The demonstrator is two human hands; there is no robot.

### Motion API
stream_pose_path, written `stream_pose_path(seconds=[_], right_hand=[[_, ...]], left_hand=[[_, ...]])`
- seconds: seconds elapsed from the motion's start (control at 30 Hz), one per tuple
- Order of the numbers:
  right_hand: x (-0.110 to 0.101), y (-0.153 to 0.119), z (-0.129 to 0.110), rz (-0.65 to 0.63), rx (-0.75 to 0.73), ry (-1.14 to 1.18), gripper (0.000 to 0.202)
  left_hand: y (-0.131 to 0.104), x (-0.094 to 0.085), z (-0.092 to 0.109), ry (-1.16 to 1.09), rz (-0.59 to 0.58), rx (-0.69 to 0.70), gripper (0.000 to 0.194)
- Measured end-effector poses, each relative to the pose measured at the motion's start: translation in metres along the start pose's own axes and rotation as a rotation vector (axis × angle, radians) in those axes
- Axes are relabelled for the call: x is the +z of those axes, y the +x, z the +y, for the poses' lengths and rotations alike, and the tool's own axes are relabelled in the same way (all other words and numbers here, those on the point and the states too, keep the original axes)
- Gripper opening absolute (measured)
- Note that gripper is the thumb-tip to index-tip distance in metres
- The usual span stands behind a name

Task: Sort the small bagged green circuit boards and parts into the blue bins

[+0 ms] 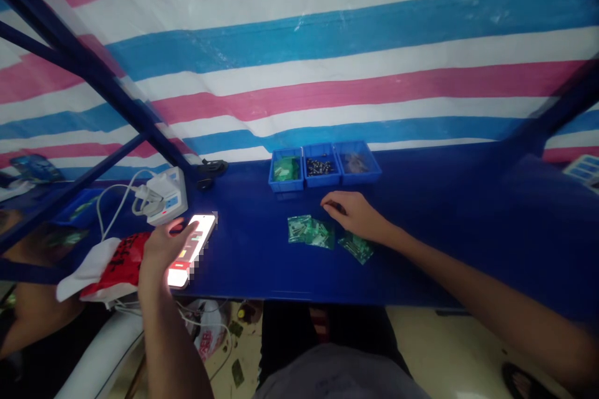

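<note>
A lit smartphone [202, 232] lies on the blue table at the left, partly covered by my left hand [161, 249]. One finger of that hand stretches onto the screen, and its fingers are apart. My right hand [352, 211] is closed with curled fingers, just in front of the blue bins; whether it holds something small is hidden. Below it lie small green plastic packets [320, 234] with thin pieces inside. Another green packet [356, 248] lies partly under my right wrist.
Three joined blue bins stand at the back: one with green packets [285, 168], one with small dark metal parts [320, 166], one with greyish pieces [355, 163]. A white power strip [171, 193] and a red-and-white bag [124, 262] are at the left. Another person's arm [37, 312] shows beyond the frame post.
</note>
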State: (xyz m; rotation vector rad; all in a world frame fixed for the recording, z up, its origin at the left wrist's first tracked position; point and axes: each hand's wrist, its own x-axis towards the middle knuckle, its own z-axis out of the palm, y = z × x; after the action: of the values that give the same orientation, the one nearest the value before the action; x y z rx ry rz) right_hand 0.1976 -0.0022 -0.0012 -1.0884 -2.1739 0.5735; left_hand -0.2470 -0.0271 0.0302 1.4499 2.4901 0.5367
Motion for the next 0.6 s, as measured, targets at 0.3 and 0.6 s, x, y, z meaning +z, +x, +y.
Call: stream_pose_path(seconds=[0.3,0.6], right_hand=[[-0.013,-0.002,0.006,-0.252,0.017,-0.02,0.037],[-0.037,-0.001,0.003,-0.384,0.007,-0.046,0.033]], left_hand=[[-0.097,0.059,0.105,-0.258,-0.205,0.729,0.049],[-0.106,0.09,0.135,-0.172,-0.36,0.897,0.055]])
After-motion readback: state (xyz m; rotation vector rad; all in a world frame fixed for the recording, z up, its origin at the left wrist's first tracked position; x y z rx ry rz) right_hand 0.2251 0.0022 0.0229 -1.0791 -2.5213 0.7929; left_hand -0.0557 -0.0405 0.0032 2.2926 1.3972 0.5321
